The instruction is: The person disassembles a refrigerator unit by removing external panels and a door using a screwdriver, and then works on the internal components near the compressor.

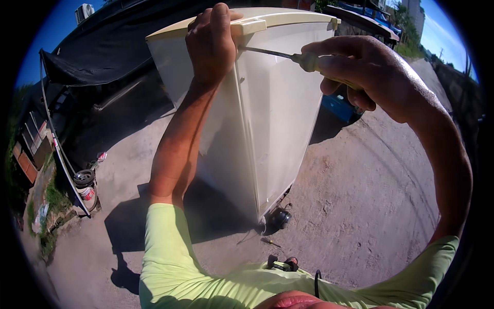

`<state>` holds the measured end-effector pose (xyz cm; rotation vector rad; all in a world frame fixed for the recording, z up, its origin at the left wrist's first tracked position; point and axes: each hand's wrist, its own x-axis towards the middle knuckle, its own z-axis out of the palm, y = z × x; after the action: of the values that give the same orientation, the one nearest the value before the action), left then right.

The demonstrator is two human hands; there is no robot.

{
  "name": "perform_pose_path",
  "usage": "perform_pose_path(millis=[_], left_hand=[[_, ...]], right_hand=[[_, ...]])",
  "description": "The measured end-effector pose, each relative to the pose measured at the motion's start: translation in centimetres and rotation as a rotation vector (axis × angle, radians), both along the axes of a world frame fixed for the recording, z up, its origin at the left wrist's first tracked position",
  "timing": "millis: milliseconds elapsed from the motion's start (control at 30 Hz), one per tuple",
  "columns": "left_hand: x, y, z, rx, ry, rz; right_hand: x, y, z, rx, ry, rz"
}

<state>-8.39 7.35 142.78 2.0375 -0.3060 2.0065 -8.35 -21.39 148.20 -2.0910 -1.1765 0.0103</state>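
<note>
person wears a light yellow-green short-sleeved shirt (170, 257); fabric smooth, slightly creased at the shoulders. sleeves end above the elbows, left sleeve hem (159, 206), right sleeve hem (445, 242). forearms bare, left hand (211, 44) and right hand (370, 72) ungloved. no watch or rings visible.

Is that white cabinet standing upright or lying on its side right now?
Upright. The white cabinet stands on end on the dirt ground, its cream top panel uppermost. The left hand grips that top; the right hand holds a screwdriver against it.
</note>
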Motion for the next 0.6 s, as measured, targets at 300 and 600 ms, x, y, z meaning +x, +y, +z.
perform_pose_path(millis=[300, 600], left_hand=[[-0.5, -1.6, -0.3, -0.378, 0.125, -0.361], [1.2, 3.2, 0.4, 0.089, -0.047, 0.003]], right_hand=[[1.8, 1.5, -2.5, -0.021, -0.875, 0.006], [1.1, 2.7, -3.7, -0.050, -1.491, -0.040]])
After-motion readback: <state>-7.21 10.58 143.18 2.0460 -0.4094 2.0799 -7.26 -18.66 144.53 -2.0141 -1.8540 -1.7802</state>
